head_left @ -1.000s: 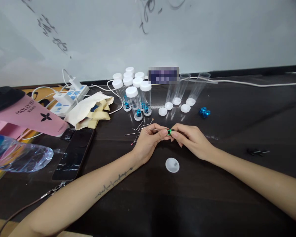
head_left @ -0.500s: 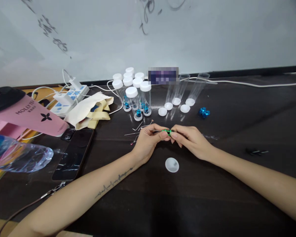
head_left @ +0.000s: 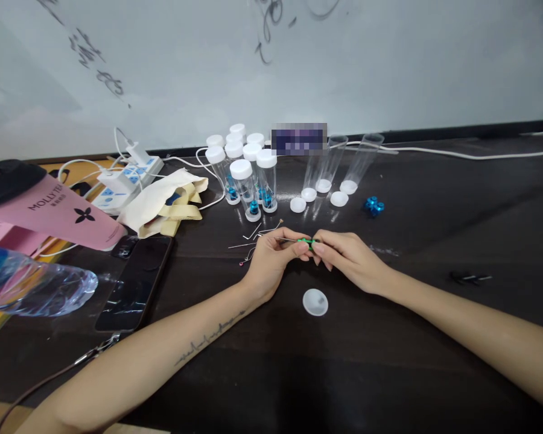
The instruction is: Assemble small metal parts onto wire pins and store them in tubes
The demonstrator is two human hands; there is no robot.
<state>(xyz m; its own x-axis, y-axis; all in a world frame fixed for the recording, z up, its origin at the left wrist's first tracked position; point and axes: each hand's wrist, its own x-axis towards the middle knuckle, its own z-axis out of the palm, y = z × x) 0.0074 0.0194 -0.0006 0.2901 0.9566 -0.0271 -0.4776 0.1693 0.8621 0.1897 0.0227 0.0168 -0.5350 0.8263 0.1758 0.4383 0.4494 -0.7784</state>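
Note:
Between both hands is a small green part [head_left: 306, 243] with a dark middle, mostly covered by fingertips. My left hand [head_left: 276, 256] pinches its left side, and a thin metal rod [head_left: 286, 239] runs from it across that hand. At its right end my right hand [head_left: 346, 256] is closed, thumb and fingers pressed together on it. Several thin bent wires and pins [head_left: 252, 234] lie just left of my left hand. A shallow white round cap [head_left: 315, 302] rests on the table below the hands, with something small and grey in it.
Several capped clear tubes [head_left: 242, 170] stand behind, with blue parts inside. Uncapped tubes [head_left: 364, 160] and white caps [head_left: 298, 205] are to their right, near blue metal pieces [head_left: 373, 206]. Black pieces [head_left: 470, 278] lie right; a phone [head_left: 134, 283], bottle [head_left: 36, 283] and pink cup [head_left: 58, 208] are left.
Almost nothing differs. Both hands keep their pinch on the green part, with only a tiny shift of the fingers.

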